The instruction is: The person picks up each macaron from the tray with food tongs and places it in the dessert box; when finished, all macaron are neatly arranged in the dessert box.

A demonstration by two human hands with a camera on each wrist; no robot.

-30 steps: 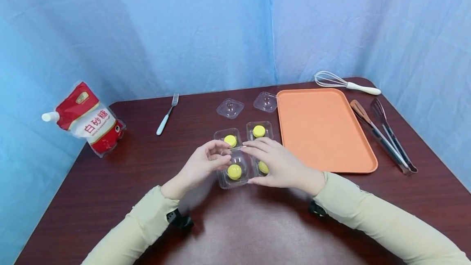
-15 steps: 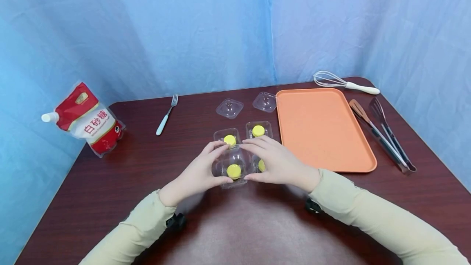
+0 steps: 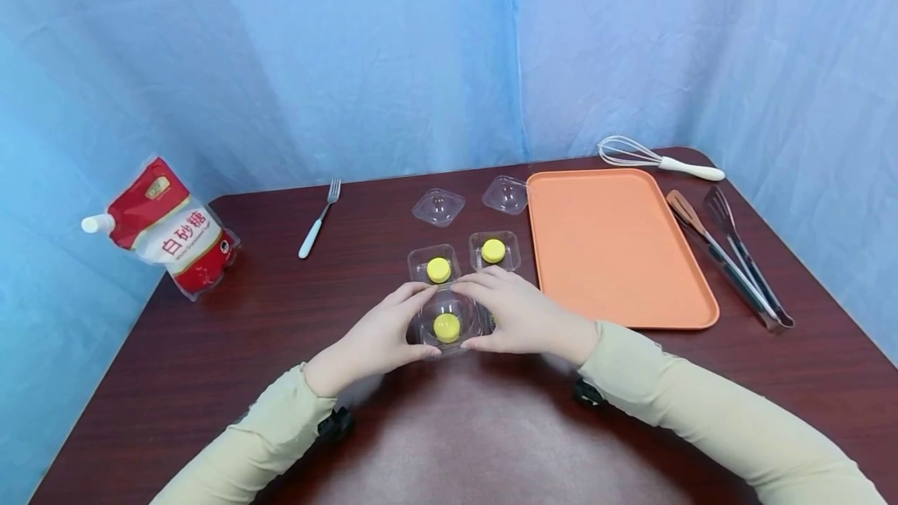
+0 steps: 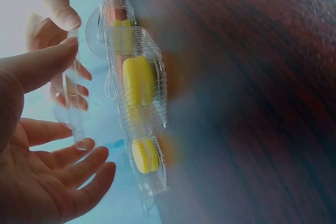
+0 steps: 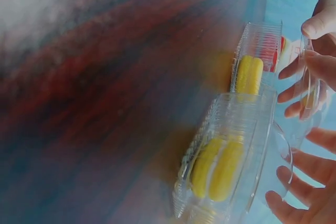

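Both hands hold a clear domed plastic lid [image 4: 77, 103] level over the near-left clear plastic box, a gap showing between them in the wrist views. My left hand [image 3: 375, 337] pinches its left side, thumb at the near edge and fingertips at the far edge. My right hand [image 3: 529, 314] pinches the right side the same way. Through the lid a yellow macaron [image 3: 447, 327] shows in the box below. The near-right box [image 5: 226, 156] also bears a yellow macaron [image 5: 218, 169], mostly hidden behind my right hand in the head view.
Beyond stand two lidless boxes, left [image 3: 421, 257] and right [image 3: 507, 241], each with a yellow macaron. Two domed lids [image 3: 438, 207] lie farther back. An orange tray [image 3: 617, 248], tongs [image 3: 744, 271] and a whisk [image 3: 659, 160] are right; a fork [image 3: 319, 220] and sugar pouch [image 3: 175, 228] left.
My left hand has moved from loosely bent fingers by the lid's left to gripping its near and far edges. The lid has shifted slightly left over the near-left box with my right hand.
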